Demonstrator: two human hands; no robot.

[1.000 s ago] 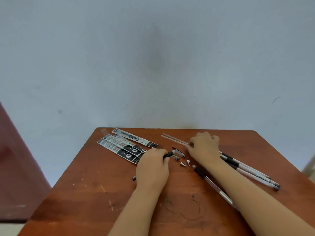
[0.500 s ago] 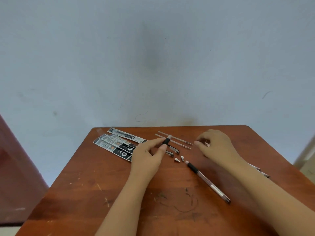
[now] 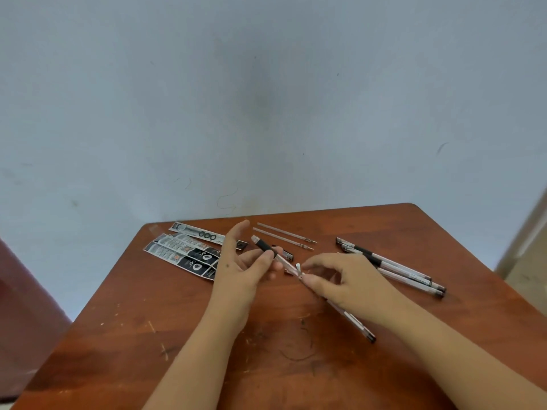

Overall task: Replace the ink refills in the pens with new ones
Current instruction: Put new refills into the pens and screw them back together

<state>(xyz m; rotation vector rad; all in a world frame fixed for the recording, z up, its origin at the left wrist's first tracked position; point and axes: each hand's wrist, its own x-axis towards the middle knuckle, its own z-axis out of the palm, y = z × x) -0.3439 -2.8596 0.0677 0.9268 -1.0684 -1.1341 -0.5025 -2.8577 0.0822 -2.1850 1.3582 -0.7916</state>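
Step in hand: you hold one pen barrel (image 3: 291,269) in the middle of the frame, black grip sleeve pointing to the upper left and the far end cap low at the right, near the tabletop (image 3: 124,315). The front tip looks to be off, so I judge you are between pulling the old refill and feeding in a new one.
Left hand (image 3: 239,270): its thumb pinches the barrel just behind the black sleeve, with the forefinger raised and straight above it.
Right hand (image 3: 346,279): thumb and fingertips close on the barrel mid-length, beside a small white scrap I cannot identify.
Doing it well: keep the barrel steady with your left pinch and let the right hand do the fetching. Feed a refill in straight along the barrel. Pick up a small tip piece only after the refill seats, since those roll easily.
Bare refills (image 3: 284,236): two, lying parallel in the upper middle, just beyond your hands.
Refill packets (image 3: 180,253): three, overlapping at the upper left of the tabletop.
Other pens (image 3: 390,266): three as far as I can tell, bunched at the right, well apart from the held barrel.
Loose small parts (image 3: 286,255): one dark piece shows behind the barrel. Any others are hidden by your hands.
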